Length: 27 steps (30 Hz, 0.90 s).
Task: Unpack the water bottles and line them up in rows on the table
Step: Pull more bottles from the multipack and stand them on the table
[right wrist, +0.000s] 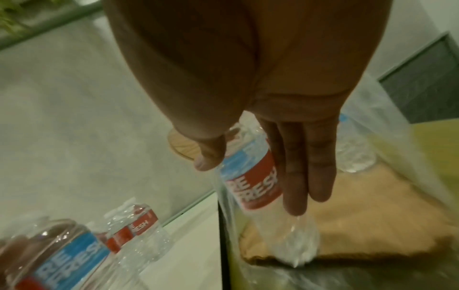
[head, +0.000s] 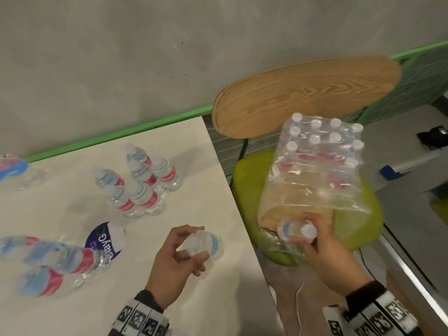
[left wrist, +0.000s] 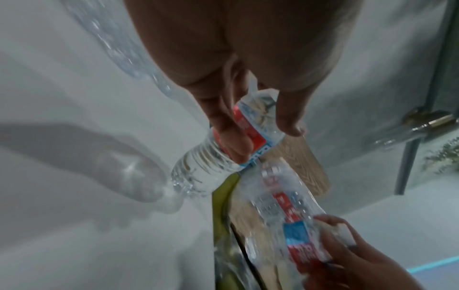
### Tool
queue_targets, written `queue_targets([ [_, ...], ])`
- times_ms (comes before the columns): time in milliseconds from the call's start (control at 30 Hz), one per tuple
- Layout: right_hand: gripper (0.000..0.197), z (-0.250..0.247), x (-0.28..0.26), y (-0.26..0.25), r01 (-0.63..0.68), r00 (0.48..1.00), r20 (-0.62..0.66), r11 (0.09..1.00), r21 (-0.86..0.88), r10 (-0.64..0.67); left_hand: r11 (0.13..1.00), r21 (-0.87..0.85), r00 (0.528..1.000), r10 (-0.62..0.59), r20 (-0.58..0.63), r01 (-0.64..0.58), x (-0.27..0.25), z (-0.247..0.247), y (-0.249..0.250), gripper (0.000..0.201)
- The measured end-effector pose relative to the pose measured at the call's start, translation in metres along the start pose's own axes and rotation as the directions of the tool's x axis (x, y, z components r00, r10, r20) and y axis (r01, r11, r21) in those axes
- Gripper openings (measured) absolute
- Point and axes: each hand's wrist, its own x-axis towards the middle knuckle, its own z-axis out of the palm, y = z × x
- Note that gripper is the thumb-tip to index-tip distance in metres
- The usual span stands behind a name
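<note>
My left hand (head: pixel 184 253) grips a small water bottle (head: pixel 206 243) by its neck over the white table (head: pixel 218 299), near its right edge; the left wrist view shows that bottle (left wrist: pixel 223 153) with a red and blue label between thumb and fingers. My right hand (head: pixel 315 236) grips a second bottle (head: pixel 295 229) at the torn mouth of the plastic-wrapped pack (head: pixel 317 170), which stands on a green chair seat (head: pixel 358 219). The right wrist view shows this bottle (right wrist: pixel 250 176) partly inside the wrap. Several unpacked bottles (head: pixel 138 180) stand in a cluster on the table.
More bottles (head: pixel 60 260) lie on their sides at the table's left front, beside a purple-labelled one (head: pixel 106 238). The chair's wooden back (head: pixel 303 95) leans against the grey wall. A grey counter (head: pixel 412 214) runs on the right.
</note>
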Motion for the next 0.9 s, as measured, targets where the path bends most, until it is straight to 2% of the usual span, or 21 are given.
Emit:
queue_targets([
  [100, 0.035, 0.017, 0.003, -0.021, 0.009, 0.997, 0.082, 0.996, -0.087, -0.002, 0.997, 0.073, 0.99, -0.02, -0.141, 0.031, -0.005, -0.044, -0.003, 0.041],
  [233, 0.04, 0.067, 0.016, -0.059, 0.086, 0.979, 0.197, 0.985, -0.15, -0.055, 0.98, 0.174, 0.957, -0.045, -0.287, 0.098, -0.003, -0.094, -0.016, 0.036],
  [367, 0.041, 0.121, 0.032, -0.105, 0.16, 0.961, 0.256, 0.964, -0.213, -0.103, 0.969, 0.216, 0.946, -0.043, -0.321, 0.117, 0.004, -0.131, -0.026, 0.037],
  [533, 0.043, 0.177, 0.067, -0.151, 0.186, 0.972, 0.165, 0.976, -0.116, -0.166, 0.887, 0.454, 0.955, 0.053, -0.293, 0.09, 0.025, -0.156, -0.035, 0.045],
  [700, 0.046, 0.21, 0.103, -0.185, 0.152, 0.986, 0.072, 0.987, -0.051, -0.148, 0.847, 0.53, 0.954, 0.126, -0.273, 0.04, 0.05, -0.164, -0.03, 0.048],
  [900, 0.039, 0.218, 0.129, -0.207, 0.142, 0.99, 0.025, 0.99, -0.003, -0.142, 0.84, 0.542, 0.951, 0.157, -0.266, 0.013, 0.071, -0.16, -0.019, 0.048],
])
